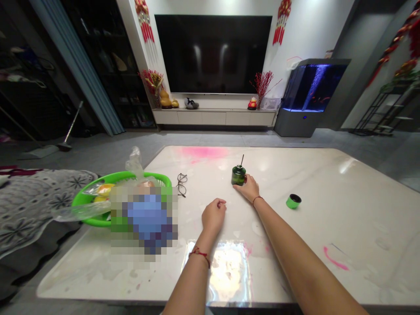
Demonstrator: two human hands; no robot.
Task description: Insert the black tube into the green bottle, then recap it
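On the white table, my right hand (pixel 250 188) grips a small dark green glass bottle (pixel 238 176) from its lower right side. One thin dark stick (pixel 242 160) leans out of the bottle's neck. My left hand (pixel 213 216) rests nearer to me with its fingers curled in, apart from the bottle, and nothing shows in it. To the right of my right forearm lies a small green cup-shaped cap (pixel 293 201), with its dark opening tilted up. A shiny clear sheet (pixel 229 273) lies under and beside my left forearm.
Left on the table is a green plastic basket (pixel 80 205) with plastic bags and fruit-like items, partly blurred out. Eyeglasses (pixel 181 185) lie beside it. Pink stains (pixel 334 259) mark the tabletop. Beyond stand a TV cabinet (pixel 213 117) and a fish tank (pixel 308 87).
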